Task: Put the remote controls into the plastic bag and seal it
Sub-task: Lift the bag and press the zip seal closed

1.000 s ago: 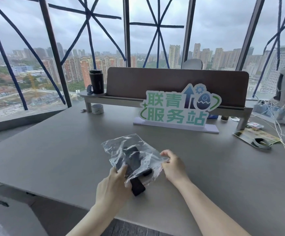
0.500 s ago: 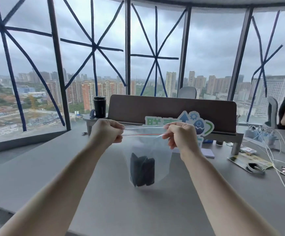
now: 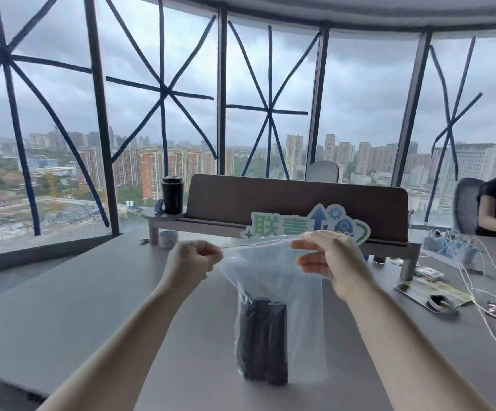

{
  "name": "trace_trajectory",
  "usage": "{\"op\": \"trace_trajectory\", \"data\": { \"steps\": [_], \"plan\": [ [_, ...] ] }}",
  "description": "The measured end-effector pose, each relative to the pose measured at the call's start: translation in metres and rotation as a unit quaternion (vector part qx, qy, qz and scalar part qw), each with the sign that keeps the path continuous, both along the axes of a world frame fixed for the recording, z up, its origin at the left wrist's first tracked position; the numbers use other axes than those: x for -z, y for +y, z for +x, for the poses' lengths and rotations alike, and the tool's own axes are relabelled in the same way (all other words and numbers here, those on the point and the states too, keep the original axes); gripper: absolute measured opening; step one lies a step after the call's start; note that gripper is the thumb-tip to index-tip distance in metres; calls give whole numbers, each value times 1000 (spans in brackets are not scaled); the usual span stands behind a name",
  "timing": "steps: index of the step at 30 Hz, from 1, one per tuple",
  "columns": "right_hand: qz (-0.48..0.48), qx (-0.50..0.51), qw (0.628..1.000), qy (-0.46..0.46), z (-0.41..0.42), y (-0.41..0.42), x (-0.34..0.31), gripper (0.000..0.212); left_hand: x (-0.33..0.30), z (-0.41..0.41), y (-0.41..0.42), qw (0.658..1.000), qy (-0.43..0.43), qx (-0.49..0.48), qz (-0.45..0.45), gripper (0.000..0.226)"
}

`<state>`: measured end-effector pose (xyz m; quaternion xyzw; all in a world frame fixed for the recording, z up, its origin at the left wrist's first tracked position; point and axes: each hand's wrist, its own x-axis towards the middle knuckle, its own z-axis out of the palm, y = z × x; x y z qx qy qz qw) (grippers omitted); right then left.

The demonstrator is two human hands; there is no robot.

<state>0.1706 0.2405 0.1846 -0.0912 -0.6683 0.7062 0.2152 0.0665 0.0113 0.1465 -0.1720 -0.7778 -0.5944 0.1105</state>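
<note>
Holding a clear plastic bag (image 3: 282, 280) up by its red-lined top edge, left hand (image 3: 191, 262) and right hand (image 3: 329, 262) each pinch a corner | black remote controls (image 3: 263, 341) sit at the bag's bottom | bare counter (image 3: 77, 298) spreads left of the bag | green sign (image 3: 273, 226) behind the bag, its Chinese characters partly hidden

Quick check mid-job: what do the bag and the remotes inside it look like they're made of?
The clear zip-top bag looks like thin, soft plastic film: see-through, creased, with a red line along its top strip. The black remote controls at its bottom appear to be hard plastic, dull-looking through the film; their exact finish is unclear. Left hand and right hand pinch the strip.
</note>
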Motion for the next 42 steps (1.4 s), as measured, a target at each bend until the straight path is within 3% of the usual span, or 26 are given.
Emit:
{"op": "trace_trajectory", "data": {
  "steps": [2, 4, 6, 8, 11, 15, 23, 32, 42],
  "plan": [
    [14, 20, 1000, 8, 4, 5, -2, 17, -6, 4, 3, 999, -3, 0, 40, 1],
    [110, 102, 988, 43, 8, 7, -2, 10, -15, 8, 10, 997, -4, 13, 74, 2],
    [290, 186, 933, 108, 9, 2, -5, 5, -23, 13, 19, 996, -5, 37, 83, 6],
    [458, 169, 861, 139, 8, -13, -9, 17, -28, 17, 28, 995, -7, 58, 81, 14],
    [578, 107, 804, 88, -4, -31, -18, 34, -34, 20, 36, 994, -3, 80, 68, 18],
    [552, 63, 831, 28, -13, -37, -29, 11, -39, 23, 37, 995, 6, 83, 53, 17],
    [518, 20, 855, 34, -21, -40, -35, 11, -42, 22, 31, 996, 15, 80, 40, 13],
    [566, 40, 822, 52, -19, -44, -37, 11, -40, 21, 34, 996, 21, 78, 50, 17],
    [571, 51, 818, 55, -21, -44, -39, 13, -44, 18, 34, 995, 42, 81, 36, 12]
  ]
}}
